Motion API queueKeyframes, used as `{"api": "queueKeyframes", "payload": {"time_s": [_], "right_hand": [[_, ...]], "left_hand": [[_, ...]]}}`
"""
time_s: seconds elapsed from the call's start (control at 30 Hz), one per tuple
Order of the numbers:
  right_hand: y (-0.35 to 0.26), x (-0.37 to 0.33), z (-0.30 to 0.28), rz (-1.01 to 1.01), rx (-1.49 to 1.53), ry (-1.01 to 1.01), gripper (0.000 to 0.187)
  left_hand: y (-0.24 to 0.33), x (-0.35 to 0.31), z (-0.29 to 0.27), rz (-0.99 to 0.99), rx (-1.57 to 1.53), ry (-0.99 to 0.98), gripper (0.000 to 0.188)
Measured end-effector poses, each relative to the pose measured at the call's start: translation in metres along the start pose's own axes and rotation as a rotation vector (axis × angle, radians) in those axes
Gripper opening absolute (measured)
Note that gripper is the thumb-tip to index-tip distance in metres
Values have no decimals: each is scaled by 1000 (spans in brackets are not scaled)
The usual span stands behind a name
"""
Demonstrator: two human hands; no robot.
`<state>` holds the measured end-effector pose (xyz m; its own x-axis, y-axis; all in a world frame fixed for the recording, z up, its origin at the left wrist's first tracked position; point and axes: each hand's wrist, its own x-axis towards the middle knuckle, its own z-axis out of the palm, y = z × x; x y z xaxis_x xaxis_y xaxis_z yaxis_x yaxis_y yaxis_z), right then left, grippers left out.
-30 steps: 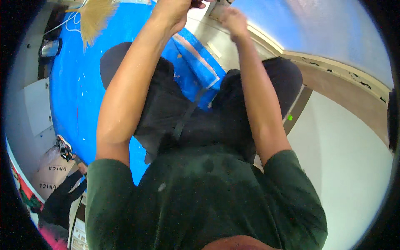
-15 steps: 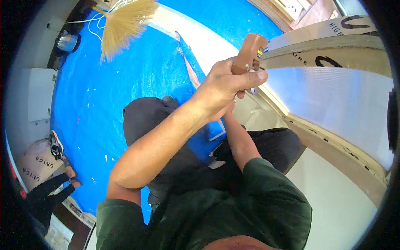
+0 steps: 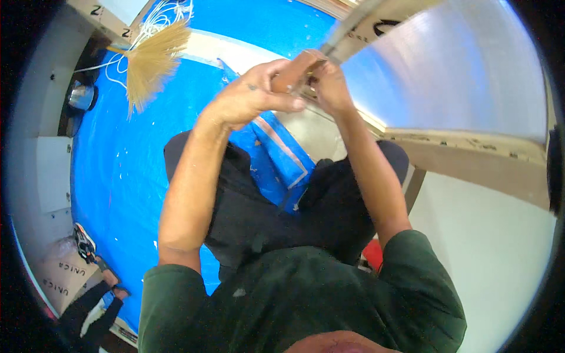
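"While the two hands are raised so close together, what is the grip?"

"The left hand (image 3: 250,97) is wrapped around a brown hand tool (image 3: 299,70), its thumb standing out on the near side. The right hand (image 3: 331,88) is bunched at the tool's right end; blur hides whether it clasps anything, so I cannot tell."

"And where does the tool sit?"

"Up in the air, where the right-hand edge of the blue sheet (image 3: 118,159) gives way to pale floor (image 3: 318,134), just left of the framed panel (image 3: 453,76)."

"What could go wrong?"

"With the fingers crowded there, I judge a slip could pinch or scrape the right hand. That outstretched thumb locks little, so a sudden twist might loosen the tool and drop it against the panel's nearest edge."

"Farther out?"

"A folded flap (image 3: 282,156) of the sheet lies between the knees and might catch a foot. By the sheet's upper left corner, white cord (image 3: 159,20) lies around a straw broom (image 3: 154,65); tugging one could drag the other."
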<state>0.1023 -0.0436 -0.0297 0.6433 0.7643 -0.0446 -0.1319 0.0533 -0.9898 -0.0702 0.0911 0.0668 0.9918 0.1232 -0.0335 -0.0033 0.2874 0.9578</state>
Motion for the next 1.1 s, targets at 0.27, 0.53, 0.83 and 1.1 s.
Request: {"api": "queueKeyframes", "payload": {"time_s": [0.27,0.53,0.83,1.1], "right_hand": [[-76,-46,5,-82,146,32,37],[-57,-61,19,-61,704,-244,104],[-52,-44,9,-124,589,-120,80],[-59,-31,-20,53,706,-339,80]], "left_hand": [[4,-15,29,-104,121,-249,81],[-9,6,46,103,690,227,76],[-22,16,43,354,854,330,64],[19,0,23,160,335,333,56]]}}
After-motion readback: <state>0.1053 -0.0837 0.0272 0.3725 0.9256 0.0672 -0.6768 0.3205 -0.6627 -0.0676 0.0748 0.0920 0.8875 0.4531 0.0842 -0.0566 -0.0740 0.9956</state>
